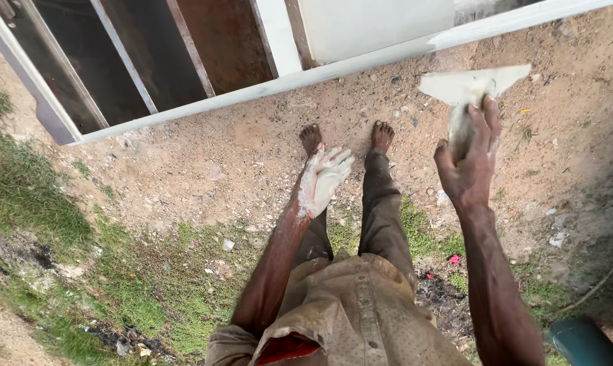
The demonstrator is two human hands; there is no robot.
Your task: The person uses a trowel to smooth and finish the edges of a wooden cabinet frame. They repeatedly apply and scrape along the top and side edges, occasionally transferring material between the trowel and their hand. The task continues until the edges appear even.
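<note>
Scraper (pixel 470 85) in right hand (pixel 470 169): fingers clenched around the handle, which is caked in pale filler. Broad flat blade sits at the top of the fist, held up in the air over bare dirt ground (pixel 218 169), just short of the white metal frame (pixel 360 64) that stands ahead of the feet.

Orientation: handle runs up and away from the wrist, towards the frame. Blade's long edge lies across that, roughly left to right, with its right tip tilted slightly higher. Working edge faces the frame; blade face looks coated with white paste.

Left hand (pixel 323 177): released, fingers spread, holding nothing. Palm and fingers are smeared thick white, and the smear runs a short way down the forearm. It hangs low in front of the legs, well apart from the scraper and the frame. Judgement: kept off the clothing because it is wet with filler.

Frame: white bars with dark panels (pixel 150 61) between them on the left, a pale panel on the right.

Other: grass (pixel 28 196) at left, small litter on the ground, dark green object (pixel 581 342) at lower right, kind not discernible.
</note>
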